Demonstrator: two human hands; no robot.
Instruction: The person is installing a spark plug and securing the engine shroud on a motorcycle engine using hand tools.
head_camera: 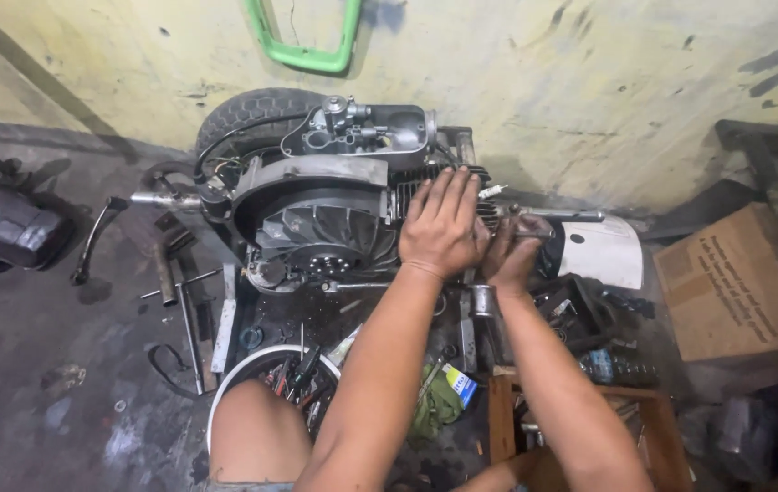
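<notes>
The engine (334,210) sits on the floor (34,364) against the yellow wall (544,82), its finned cylinder (407,196) pointing right and the round fan (325,239) facing the camera. It looks heavy, stiff metal, probably oily in places, so the fins and the solid casing seem the safest places to press or hold; the thin fins could bend or nick a finger.

The left hand (444,232) lies flat over the cylinder, its grip wide open with fingers spread and palm down, pressing on the fins and clasping nothing. The right hand (509,251), just beside it and partly hidden behind it, has its grip curled closed around a long metal tool (557,217) that runs off to the right at the cylinder's end.

Behind the engine stands a tyre (243,114). In front, near the person's knee, a white bucket (225,387) holds hand tools, with a green rag (435,405) beside it. A wooden stool (589,428) stands lower right and a cardboard box (735,282) further right. Loose bars and a pipe (163,273) lie on the floor to the left.
</notes>
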